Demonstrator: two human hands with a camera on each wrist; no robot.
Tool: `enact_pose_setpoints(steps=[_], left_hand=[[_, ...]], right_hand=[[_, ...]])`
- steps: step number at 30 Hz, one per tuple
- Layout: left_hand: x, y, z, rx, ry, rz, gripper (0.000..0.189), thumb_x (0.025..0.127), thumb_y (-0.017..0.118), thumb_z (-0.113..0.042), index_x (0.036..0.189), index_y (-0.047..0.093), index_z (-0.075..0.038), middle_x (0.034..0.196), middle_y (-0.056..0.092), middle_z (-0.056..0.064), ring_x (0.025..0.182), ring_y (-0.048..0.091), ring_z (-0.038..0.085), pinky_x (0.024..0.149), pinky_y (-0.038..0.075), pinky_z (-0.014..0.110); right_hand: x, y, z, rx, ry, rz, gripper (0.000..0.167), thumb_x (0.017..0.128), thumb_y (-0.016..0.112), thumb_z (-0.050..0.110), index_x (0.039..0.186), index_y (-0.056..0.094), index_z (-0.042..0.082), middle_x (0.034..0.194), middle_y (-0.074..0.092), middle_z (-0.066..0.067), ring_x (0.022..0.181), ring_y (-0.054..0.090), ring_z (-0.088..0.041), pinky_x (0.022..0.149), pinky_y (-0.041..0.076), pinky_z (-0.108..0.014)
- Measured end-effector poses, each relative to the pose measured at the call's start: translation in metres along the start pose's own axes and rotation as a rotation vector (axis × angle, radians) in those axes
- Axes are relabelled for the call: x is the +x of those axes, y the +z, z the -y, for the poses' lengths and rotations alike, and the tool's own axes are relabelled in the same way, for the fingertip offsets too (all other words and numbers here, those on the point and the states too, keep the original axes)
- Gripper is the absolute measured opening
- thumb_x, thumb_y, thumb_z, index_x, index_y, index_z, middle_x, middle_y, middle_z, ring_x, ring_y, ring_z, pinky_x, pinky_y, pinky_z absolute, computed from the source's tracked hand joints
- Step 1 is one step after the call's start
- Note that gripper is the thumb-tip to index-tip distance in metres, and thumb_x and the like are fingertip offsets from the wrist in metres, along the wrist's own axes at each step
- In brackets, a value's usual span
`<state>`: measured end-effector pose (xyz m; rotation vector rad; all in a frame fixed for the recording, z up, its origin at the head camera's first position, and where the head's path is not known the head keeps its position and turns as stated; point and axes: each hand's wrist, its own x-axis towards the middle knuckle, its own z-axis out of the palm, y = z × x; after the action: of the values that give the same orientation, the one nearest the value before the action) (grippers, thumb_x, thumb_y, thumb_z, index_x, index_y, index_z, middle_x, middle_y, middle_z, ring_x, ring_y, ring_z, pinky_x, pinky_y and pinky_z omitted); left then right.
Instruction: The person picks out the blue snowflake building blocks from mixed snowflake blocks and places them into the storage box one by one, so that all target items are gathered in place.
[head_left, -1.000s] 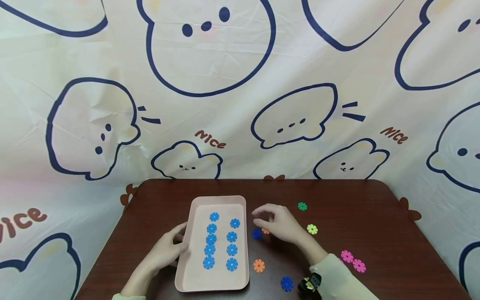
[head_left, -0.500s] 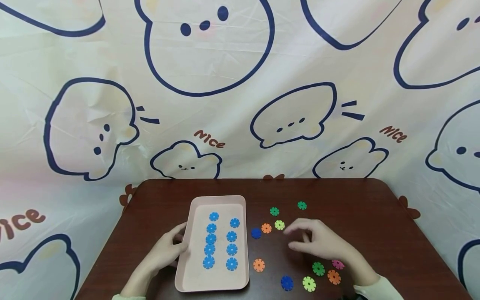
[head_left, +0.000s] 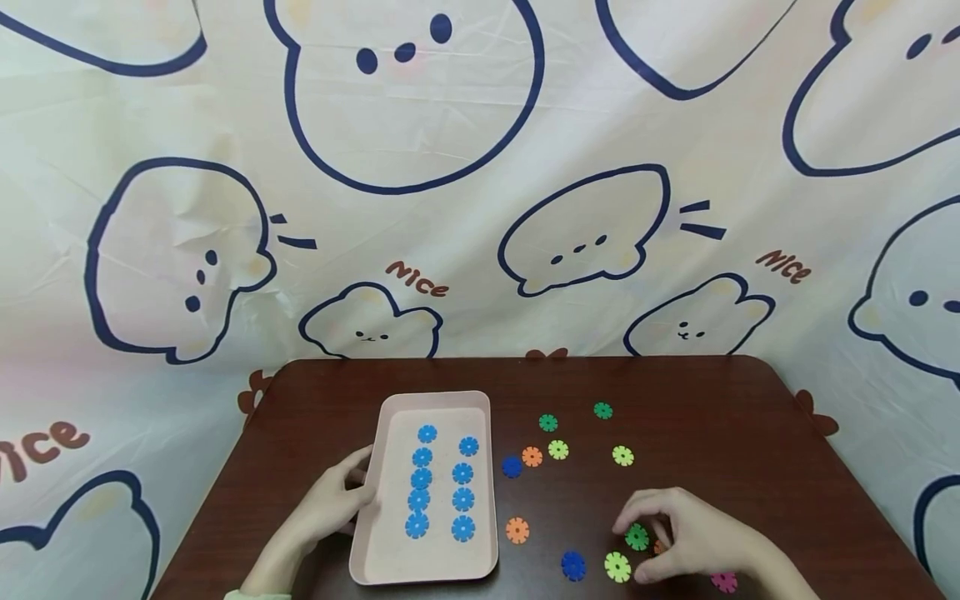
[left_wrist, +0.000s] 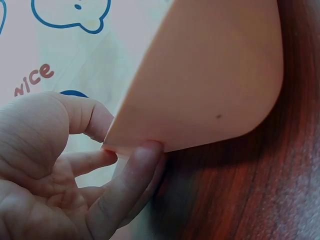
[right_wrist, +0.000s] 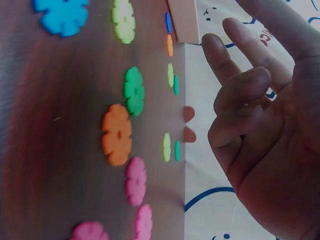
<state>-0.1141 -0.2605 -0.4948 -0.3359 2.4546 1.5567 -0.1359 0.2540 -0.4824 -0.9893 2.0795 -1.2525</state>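
My left hand [head_left: 336,500] grips the left side of a pale pink tray [head_left: 442,568]; in the left wrist view its thumb [left_wrist: 145,155] lies on the tray's outer wall [left_wrist: 215,75]. Inside the tray, light blue notched discs [head_left: 417,525] lie in two columns. My right hand [head_left: 693,533] hovers with bent, spread fingers over a green disc [head_left: 637,537] and a partly covered orange disc [right_wrist: 117,135], the thumb close to a yellow-green disc [head_left: 618,567]. Nothing shows between its fingers. A pink disc [head_left: 723,582] appears beneath the wrist.
Between tray and right hand lie a dark blue disc [head_left: 573,566] and an orange disc [head_left: 517,531]. Farther back are several more, among them a green one [head_left: 603,410] and a yellow-green one [head_left: 622,456]. A printed cloth [head_left: 465,233] hangs behind the dark wooden table [head_left: 322,400].
My right hand has moved from beside the tray to the right and nearer, uncovering the green, orange and yellow-green discs at the back. My left hand and the tray stay put.
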Motion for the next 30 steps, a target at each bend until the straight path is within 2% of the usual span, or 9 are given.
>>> enact_pose_setpoints(steps=[2, 4, 7, 9, 11, 16, 22, 25, 30], left_hand=[[0.0, 0.0, 0.0, 0.002, 0.0, 0.0, 0.067, 0.093, 0.063, -0.005, 0.157, 0.042, -0.003, 0.11, 0.059, 0.02, 0.078, 0.07, 0.026, 0.054, 0.061, 0.047], [0.0, 0.0, 0.0, 0.002, 0.0, 0.001, 0.068, 0.093, 0.063, -0.005, 0.157, 0.042, -0.003, 0.11, 0.059, 0.019, 0.079, 0.07, 0.026, 0.054, 0.061, 0.047], [0.0, 0.0, 0.0, -0.001, 0.0, 0.001, 0.068, 0.093, 0.063, -0.006, 0.157, 0.042, -0.003, 0.11, 0.059, 0.02, 0.079, 0.07, 0.027, 0.055, 0.061, 0.047], [0.001, 0.0, 0.0, -0.002, -0.002, 0.0, 0.068, 0.093, 0.063, -0.006, 0.157, 0.041, -0.003, 0.11, 0.059, 0.02, 0.08, 0.07, 0.027, 0.055, 0.061, 0.047], [0.001, 0.0, 0.0, -0.003, -0.001, -0.003, 0.068, 0.093, 0.063, -0.005, 0.157, 0.041, -0.003, 0.11, 0.059, 0.02, 0.08, 0.07, 0.027, 0.055, 0.061, 0.047], [0.001, 0.001, 0.0, -0.004, 0.005, -0.004, 0.067, 0.093, 0.063, -0.004, 0.156, 0.042, -0.003, 0.111, 0.059, 0.02, 0.08, 0.07, 0.027, 0.055, 0.061, 0.047], [0.001, 0.001, 0.0, 0.0, 0.003, -0.002, 0.067, 0.092, 0.062, -0.004, 0.156, 0.042, -0.003, 0.11, 0.059, 0.02, 0.079, 0.07, 0.027, 0.055, 0.061, 0.047], [0.0, 0.0, 0.0, 0.004, -0.005, -0.006, 0.067, 0.092, 0.062, -0.004, 0.157, 0.042, -0.003, 0.11, 0.058, 0.02, 0.079, 0.07, 0.027, 0.055, 0.061, 0.047], [0.0, 0.0, -0.001, 0.001, -0.008, -0.004, 0.067, 0.092, 0.062, -0.004, 0.156, 0.042, -0.003, 0.11, 0.058, 0.02, 0.078, 0.07, 0.027, 0.055, 0.061, 0.047]], right_hand=[[-0.007, 0.001, -0.003, 0.009, 0.012, 0.002, 0.033, 0.088, 0.083, 0.015, 0.12, 0.074, 0.014, 0.111, 0.07, -0.01, 0.054, 0.046, 0.004, 0.046, 0.047, -0.024], [-0.014, 0.003, -0.006, 0.024, 0.028, 0.003, 0.035, 0.088, 0.083, 0.014, 0.121, 0.074, 0.014, 0.113, 0.069, -0.009, 0.06, 0.052, -0.001, 0.05, 0.049, -0.023], [-0.024, 0.008, -0.009, 0.036, 0.057, -0.005, 0.036, 0.089, 0.083, 0.015, 0.123, 0.073, 0.016, 0.117, 0.069, -0.005, 0.083, 0.061, -0.009, 0.065, 0.057, -0.024], [-0.029, 0.011, -0.01, 0.043, 0.072, -0.012, 0.035, 0.09, 0.082, 0.015, 0.124, 0.073, 0.016, 0.119, 0.068, -0.003, 0.101, 0.061, -0.016, 0.076, 0.059, -0.028], [-0.032, 0.015, -0.012, 0.07, 0.103, -0.017, 0.032, 0.091, 0.081, 0.016, 0.123, 0.073, 0.017, 0.119, 0.067, -0.002, 0.108, 0.058, -0.017, 0.082, 0.059, -0.031], [-0.036, 0.022, -0.017, 0.109, 0.14, -0.019, 0.027, 0.093, 0.08, 0.017, 0.119, 0.075, 0.017, 0.115, 0.068, -0.004, 0.106, 0.058, -0.018, 0.082, 0.058, -0.029], [-0.039, 0.029, -0.028, 0.087, 0.082, -0.004, 0.028, 0.091, 0.081, 0.018, 0.119, 0.077, 0.018, 0.11, 0.073, -0.003, 0.099, 0.064, -0.019, 0.08, 0.057, -0.027], [-0.039, 0.031, -0.032, 0.077, 0.082, -0.002, 0.027, 0.09, 0.082, 0.019, 0.117, 0.078, 0.019, 0.107, 0.073, 0.001, 0.097, 0.065, -0.016, 0.078, 0.057, -0.026], [-0.039, 0.032, -0.035, 0.058, 0.088, -0.007, 0.019, 0.09, 0.083, 0.022, 0.109, 0.081, 0.021, 0.098, 0.071, 0.005, 0.089, 0.064, -0.013, 0.069, 0.057, -0.026]])
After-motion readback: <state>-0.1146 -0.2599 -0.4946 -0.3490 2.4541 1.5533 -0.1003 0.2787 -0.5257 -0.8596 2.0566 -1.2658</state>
